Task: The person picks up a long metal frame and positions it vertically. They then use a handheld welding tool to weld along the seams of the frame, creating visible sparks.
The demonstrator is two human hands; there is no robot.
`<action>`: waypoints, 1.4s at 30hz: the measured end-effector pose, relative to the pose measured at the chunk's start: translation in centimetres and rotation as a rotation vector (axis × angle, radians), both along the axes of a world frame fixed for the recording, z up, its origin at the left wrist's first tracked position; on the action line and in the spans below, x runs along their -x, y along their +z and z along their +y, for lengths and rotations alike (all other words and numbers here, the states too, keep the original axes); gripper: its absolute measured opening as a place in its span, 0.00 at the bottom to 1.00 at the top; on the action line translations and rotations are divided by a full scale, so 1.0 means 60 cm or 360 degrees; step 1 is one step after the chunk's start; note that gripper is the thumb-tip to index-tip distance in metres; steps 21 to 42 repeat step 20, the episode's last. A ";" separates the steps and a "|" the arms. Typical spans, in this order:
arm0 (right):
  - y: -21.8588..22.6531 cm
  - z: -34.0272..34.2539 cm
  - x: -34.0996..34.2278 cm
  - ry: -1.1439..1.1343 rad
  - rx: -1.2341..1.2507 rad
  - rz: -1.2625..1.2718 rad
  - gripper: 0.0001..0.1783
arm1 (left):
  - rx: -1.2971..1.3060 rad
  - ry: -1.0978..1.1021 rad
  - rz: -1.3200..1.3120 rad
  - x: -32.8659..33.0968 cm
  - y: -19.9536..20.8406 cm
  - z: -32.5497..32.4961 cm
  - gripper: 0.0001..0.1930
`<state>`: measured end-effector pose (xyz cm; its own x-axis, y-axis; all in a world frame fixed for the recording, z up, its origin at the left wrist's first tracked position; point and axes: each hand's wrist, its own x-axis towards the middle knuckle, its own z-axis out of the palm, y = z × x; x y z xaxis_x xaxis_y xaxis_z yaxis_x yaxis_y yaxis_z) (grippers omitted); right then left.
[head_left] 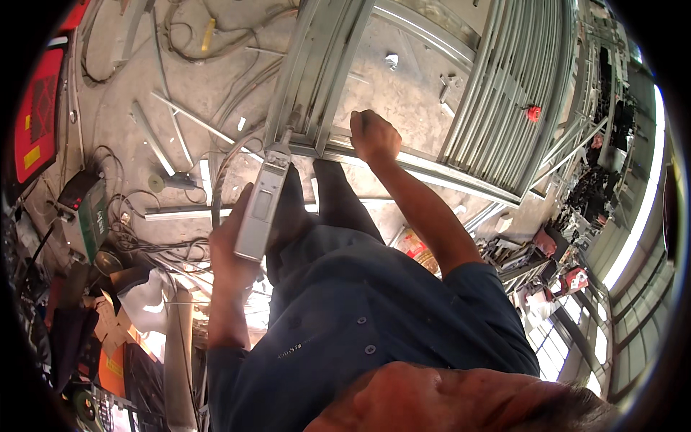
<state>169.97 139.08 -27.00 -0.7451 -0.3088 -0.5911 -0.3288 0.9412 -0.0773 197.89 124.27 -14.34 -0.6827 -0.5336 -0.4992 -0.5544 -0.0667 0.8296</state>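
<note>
My left hand (pixel 229 232) is wrapped round a long, boxy grey welding gun (pixel 260 209). Its narrow nozzle points away from me, at the near left corner of a bare metal frame (pixel 432 173). I cannot tell whether the tip touches the metal. Over the frame's near rail, right of that corner, my right hand (pixel 376 137) is closed in a fist. Its curled fingers hide whatever they may hold. Several parallel metal bars (pixel 504 93) fill the frame's right part.
Cables (pixel 237 101) and loose metal strips (pixel 155 140) litter the concrete floor at the left. A green box-shaped machine (pixel 85 216) stands there, with a red machine (pixel 37 115) beyond it. A small red object (pixel 533 113) sits on the bars. Cluttered parts (pixel 576 194) lie at the right.
</note>
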 end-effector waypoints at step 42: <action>-0.004 0.030 0.021 0.0068 0.0275 -0.0246 0.30 | 0.1248 -0.0136 -0.0442 0.102 -0.063 0.231 0.41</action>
